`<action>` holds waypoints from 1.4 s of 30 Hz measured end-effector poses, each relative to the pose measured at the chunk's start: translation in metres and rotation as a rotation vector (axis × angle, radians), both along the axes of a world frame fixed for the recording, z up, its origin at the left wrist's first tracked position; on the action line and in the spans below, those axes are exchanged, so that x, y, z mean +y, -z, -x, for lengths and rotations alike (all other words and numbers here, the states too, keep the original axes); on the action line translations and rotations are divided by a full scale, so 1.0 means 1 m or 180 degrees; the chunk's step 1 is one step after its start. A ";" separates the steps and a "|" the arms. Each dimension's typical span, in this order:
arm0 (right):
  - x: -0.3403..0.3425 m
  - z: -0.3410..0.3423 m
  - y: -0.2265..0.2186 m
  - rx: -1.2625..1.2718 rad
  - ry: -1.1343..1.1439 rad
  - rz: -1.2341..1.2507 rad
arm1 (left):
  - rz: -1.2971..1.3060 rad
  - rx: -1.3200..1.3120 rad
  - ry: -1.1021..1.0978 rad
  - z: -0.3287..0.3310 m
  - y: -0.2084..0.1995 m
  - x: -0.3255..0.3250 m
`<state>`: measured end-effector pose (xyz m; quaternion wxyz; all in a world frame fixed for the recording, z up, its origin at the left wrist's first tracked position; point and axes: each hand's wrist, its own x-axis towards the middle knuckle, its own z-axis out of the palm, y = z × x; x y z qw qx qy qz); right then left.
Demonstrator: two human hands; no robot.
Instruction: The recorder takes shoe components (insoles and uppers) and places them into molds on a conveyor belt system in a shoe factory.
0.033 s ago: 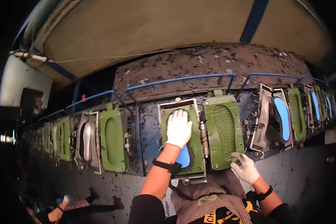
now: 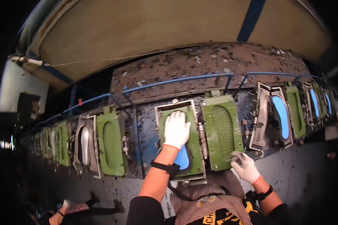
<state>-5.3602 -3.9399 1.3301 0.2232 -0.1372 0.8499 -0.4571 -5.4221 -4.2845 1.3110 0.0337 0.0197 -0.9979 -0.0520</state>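
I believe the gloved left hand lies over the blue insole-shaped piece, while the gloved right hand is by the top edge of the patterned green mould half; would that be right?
Not quite: the head view shows the gloved right hand by the lower right corner of the patterned green mould half. The gloved left hand does lie over the blue insole-shaped piece.

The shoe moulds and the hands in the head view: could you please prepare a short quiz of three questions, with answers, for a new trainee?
1. True or false: the left hand is closed into a fist.
2. What does the left hand partly cover?
A) a red cloth
B) a blue insole
C) a yellow brush
3. Which hand is nearest the lower right corner of the ridged green mould?

Key:
1. False; its fingers are extended.
2. B
3. The right hand.
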 end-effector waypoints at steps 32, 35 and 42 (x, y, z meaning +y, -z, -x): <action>0.187 0.253 0.091 0.1389 -0.0145 -0.1267 | -0.2666 -0.0601 -0.1533 -0.033 0.044 0.345; 0.192 0.261 0.098 0.1288 -0.0107 -0.1128 | -0.2703 -0.0747 -0.1556 -0.039 0.038 0.404; 0.238 0.273 -0.035 0.2225 0.0001 0.0352 | -0.3703 -0.1692 -0.1560 -0.009 0.071 0.469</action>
